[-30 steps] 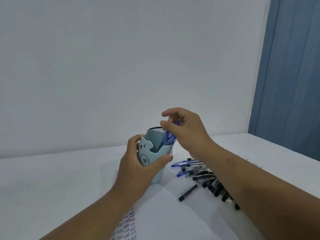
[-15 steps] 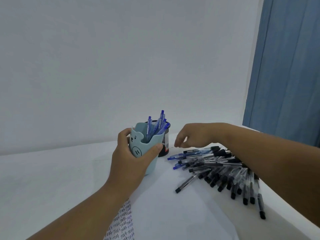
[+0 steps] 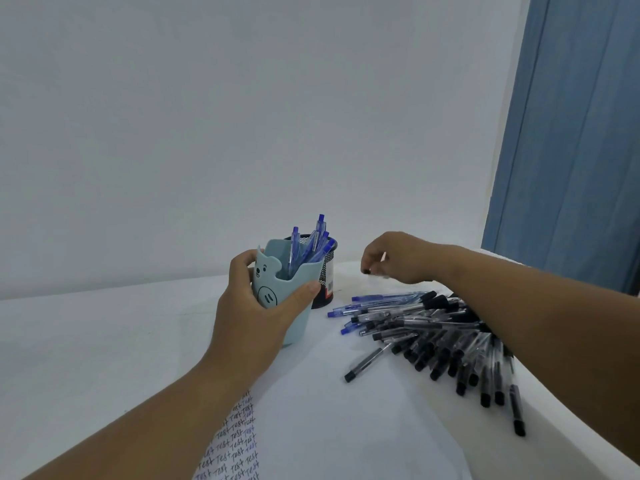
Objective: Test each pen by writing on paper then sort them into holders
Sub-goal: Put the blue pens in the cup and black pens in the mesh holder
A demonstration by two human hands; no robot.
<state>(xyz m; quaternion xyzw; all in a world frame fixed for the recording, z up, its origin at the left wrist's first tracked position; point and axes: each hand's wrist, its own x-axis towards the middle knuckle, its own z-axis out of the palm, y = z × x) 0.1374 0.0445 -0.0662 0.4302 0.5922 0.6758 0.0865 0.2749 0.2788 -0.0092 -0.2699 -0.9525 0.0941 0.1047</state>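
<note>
Left hand (image 3: 252,313) grips bear holder (image 3: 284,289) beside pens (image 3: 433,327).

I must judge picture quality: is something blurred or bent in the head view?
Head view: the right hand has smeared fingertips from motion; the table edge curves from the wide lens; light is soft and bluish; the left hand and blue cup look sharp.
</note>
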